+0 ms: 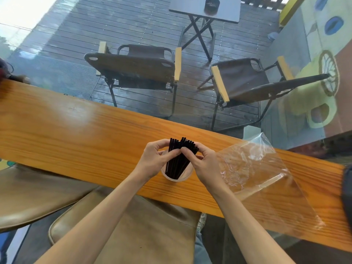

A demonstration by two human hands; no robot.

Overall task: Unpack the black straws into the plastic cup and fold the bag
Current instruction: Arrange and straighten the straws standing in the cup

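A bundle of black straws [178, 161] stands in a clear plastic cup [176, 177] on the wooden counter [76, 134]. My left hand [155, 159] holds the bundle from the left, fingers curled round it near the top. From the right, my right hand [202, 161] pinches the same straws, fingertips meeting the left hand's. The cup is mostly hidden behind both hands. The empty clear plastic bag [266, 178] lies flat on the counter to the right, beside my right wrist.
A glass pane runs along the counter's far edge; beyond it are two folding chairs [137, 67] and a small table [205, 8]. A padded stool [123, 225] sits below my arms. A dark object [347, 193] is at the right edge.
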